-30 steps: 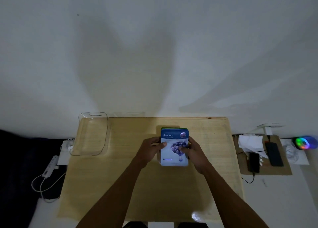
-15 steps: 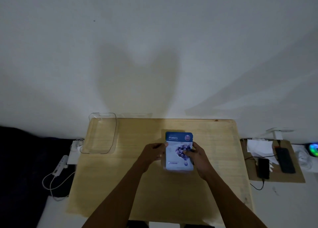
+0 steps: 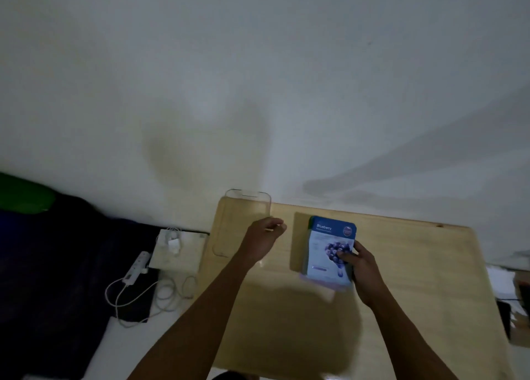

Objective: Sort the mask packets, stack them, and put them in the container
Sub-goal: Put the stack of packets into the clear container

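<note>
I have the stack of mask packets [image 3: 329,250] in my right hand [image 3: 360,268], thumb pressed on the blueberry print and the other fingers hidden under the right edge, so the grip sits on one side only. The stack rests low over the tabletop [image 3: 415,279], right of centre; whether its near edge touches the wood I cannot tell. My left hand [image 3: 265,237] is at the near right rim of the clear container [image 3: 243,224], which stands at the far left corner of the tabletop; its fingers are curled in loosely, and I cannot tell whether they pinch the rim or merely hover there.

The main risk I see is the stack fanning out: the packets look slick, and a one-sided pinch could let the lower ones slide free as I carry them left. The container sits close to the left edge, so a nudge from my left hand might push it off toward the power strip [image 3: 136,270] and cables on the floor. The dim light makes the transparent rim hard to judge, and I could clip it with the stack's corner
</note>
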